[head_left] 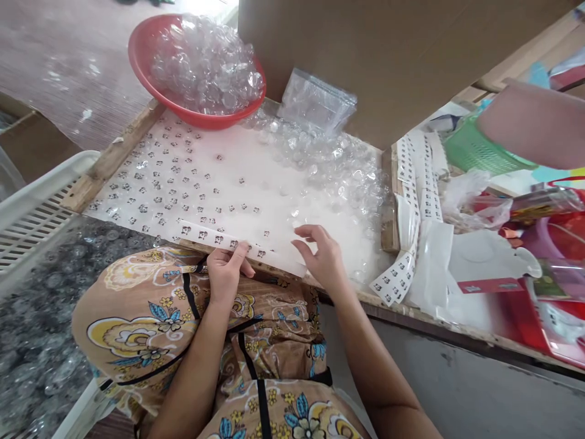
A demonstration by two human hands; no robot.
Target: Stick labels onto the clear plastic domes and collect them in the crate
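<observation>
My left hand (pixel 228 271) pinches a white strip of stickers (pixel 202 235) at the table's near edge, thumb on top and fingers below. The strip carries a row of small dark printed figures. To its right, my right hand (pixel 320 256) hovers over the white work surface (pixel 269 183), thumb and forefinger apart in a C shape. No object shows clearly between them. Just beyond those fingertips lies a small clear plastic piece (pixel 295 214). Many clear pieces with the same printed figure (pixel 185 195) are spread over the left half of the surface.
A red bowl (pixel 137 58) heaped with clear pieces stands at the back left. Loose clear pieces (pixel 320 161) and a clear box (pixel 315 100) lie before a cardboard box (pixel 356 55). Sticker strips (pixel 406 225) hang at right; a white crate (pixel 46 201) is at left.
</observation>
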